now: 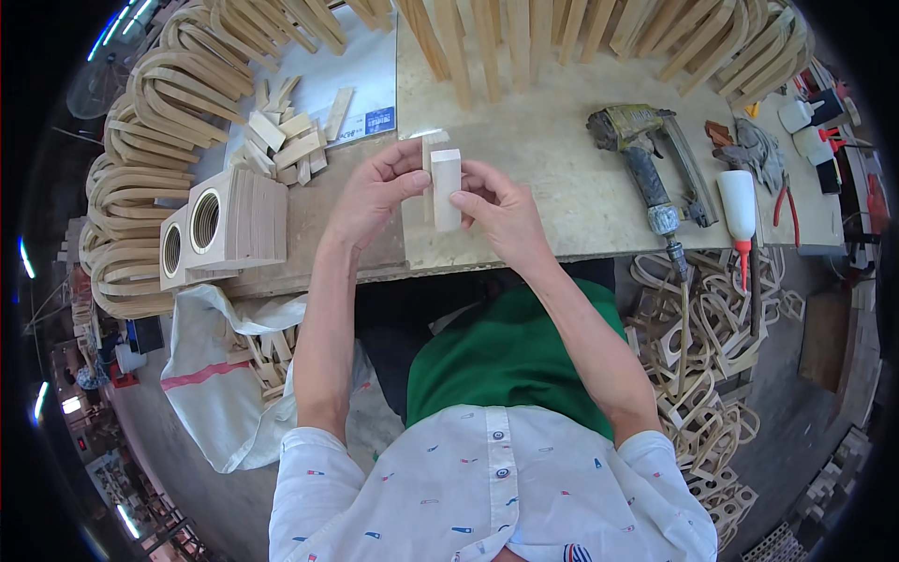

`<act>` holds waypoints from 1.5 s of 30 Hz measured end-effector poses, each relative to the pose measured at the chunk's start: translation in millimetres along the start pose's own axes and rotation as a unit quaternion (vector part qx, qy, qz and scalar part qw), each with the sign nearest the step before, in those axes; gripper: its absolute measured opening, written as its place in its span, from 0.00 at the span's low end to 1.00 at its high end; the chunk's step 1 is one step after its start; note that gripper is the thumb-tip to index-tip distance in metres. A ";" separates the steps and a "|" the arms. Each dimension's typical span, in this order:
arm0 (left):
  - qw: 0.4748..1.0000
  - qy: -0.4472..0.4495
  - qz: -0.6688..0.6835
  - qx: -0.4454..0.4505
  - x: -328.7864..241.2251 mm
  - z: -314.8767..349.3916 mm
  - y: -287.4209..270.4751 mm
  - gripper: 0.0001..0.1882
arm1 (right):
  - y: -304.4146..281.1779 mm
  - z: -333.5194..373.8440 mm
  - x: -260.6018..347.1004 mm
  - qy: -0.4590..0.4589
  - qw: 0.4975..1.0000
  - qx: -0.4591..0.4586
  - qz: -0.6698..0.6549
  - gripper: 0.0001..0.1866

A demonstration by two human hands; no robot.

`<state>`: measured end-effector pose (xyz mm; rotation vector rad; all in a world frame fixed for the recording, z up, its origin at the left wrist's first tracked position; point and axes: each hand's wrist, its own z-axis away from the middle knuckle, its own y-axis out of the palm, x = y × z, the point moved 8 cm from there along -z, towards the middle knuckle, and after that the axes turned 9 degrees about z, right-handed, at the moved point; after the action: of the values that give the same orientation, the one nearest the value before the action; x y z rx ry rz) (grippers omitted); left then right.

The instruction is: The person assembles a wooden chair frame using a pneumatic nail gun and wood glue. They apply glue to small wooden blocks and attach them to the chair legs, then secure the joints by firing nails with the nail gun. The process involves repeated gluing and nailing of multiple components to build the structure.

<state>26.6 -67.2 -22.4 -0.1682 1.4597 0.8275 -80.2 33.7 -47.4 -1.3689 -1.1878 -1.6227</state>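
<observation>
- Workshop surface carries a nail gun.
- Left of the nail gun, the left hand pinches a thin wooden strip.
- Between that strip and the nail gun, the right hand grips a pale wooden block, held upright.
- Farther left of the nail gun: loose offcuts and boards with round holes.
- Just right of it: a white bottle.

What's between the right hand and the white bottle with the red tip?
In the head view, the nail gun lies between the right hand and the bottle, on the tabletop.
</observation>
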 end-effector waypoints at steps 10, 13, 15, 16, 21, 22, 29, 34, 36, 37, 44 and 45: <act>0.998 -0.051 0.010 0.027 11.0 3.4 1.9 0.23 | 1.4 -0.6 -7.0 0.022 0.999 0.023 0.005 0.13; 0.992 -0.068 -0.102 -0.011 5.5 -2.3 -6.5 0.22 | -2.9 1.9 -12.9 0.046 0.999 0.023 0.004 0.14; 0.952 -0.072 -0.288 -0.080 -20.3 -18.6 -30.2 0.22 | -6.0 0.2 -15.4 0.053 0.998 0.020 0.005 0.15; 0.889 -0.022 -0.428 -0.161 -41.3 -28.2 -50.9 0.20 | -5.1 0.2 -14.5 0.051 0.998 0.024 0.002 0.16; 0.577 0.014 -0.777 -0.254 -80.8 -64.3 -113.9 0.17 | 0.7 3.5 -12.9 0.039 0.999 0.037 -0.004 0.18; 0.578 -0.039 -0.778 -0.245 -77.8 -69.3 -119.2 0.17 | 0.5 3.8 -13.4 0.034 0.999 0.033 -0.001 0.18; 0.900 0.038 -0.402 -0.160 -48.8 -56.8 -80.6 0.22 | -9.6 0.0 -9.8 0.025 0.999 0.016 -0.035 0.17; 0.997 -0.028 -0.069 0.007 -2.4 -7.7 -20.2 0.25 | -8.2 -0.7 -7.9 0.027 0.998 0.021 -0.050 0.16; 0.998 -0.038 -0.042 0.015 3.4 2.0 -11.6 0.25 | -4.6 1.3 -4.6 0.025 0.998 0.028 -0.043 0.15; 0.998 -0.042 -0.030 0.019 5.1 4.8 -8.7 0.24 | -3.4 2.2 -3.2 0.028 0.999 0.032 -0.034 0.15; 0.998 -0.040 0.021 0.034 14.5 11.4 -5.5 0.24 | 2.1 5.5 -3.3 0.043 0.998 0.044 -0.015 0.15; 0.998 -0.041 0.032 0.034 18.1 11.3 -4.6 0.23 | 3.1 6.1 -2.8 0.044 0.998 0.050 -0.021 0.16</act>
<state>36.5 -56.9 -38.9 -0.0359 1.4203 0.8254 -74.7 38.2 -49.4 -1.2049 -1.2357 -1.6139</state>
